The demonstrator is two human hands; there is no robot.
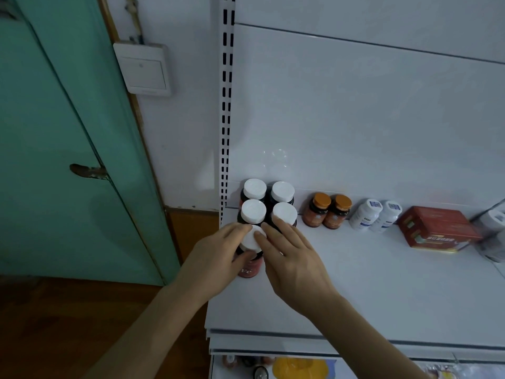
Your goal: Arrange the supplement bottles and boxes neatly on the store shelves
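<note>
A: Position of bottle in hand?

B: Dark bottle with white cap [252, 240], lower centre of frame, upright on white shelf [382, 283], directly in front of a two-by-two block of four white-capped bottles [269, 203]. Red label with "Fe" visible low on its body.

A: Grip state, left hand?

B: Left hand [218, 258] wrapped round the bottle from the left: thumb across the front of the body, fingertips at the cap edge. Closed on the bottle.

A: Right hand?

B: Right hand [295, 258] flat and spread, fingers apart. Thumb resting on the cap of the held bottle; fingertips touching the front right bottle of the block. Not clamped on anything.

A: Remaining stock?

B: Along the back panel, right of the block: two orange-capped bottles [326, 210] touching side by side, then two white bottles [375, 214] leaning together, then stacked red boxes [437, 228] toward the right edge. Partly cut-off white items [492, 233] at far right; type not determinable.

A: Surroundings?

B: Green door [68, 146] at left of frame, wall switch [143, 68] at upper left, slotted shelf upright [226, 105] at centre.
</note>
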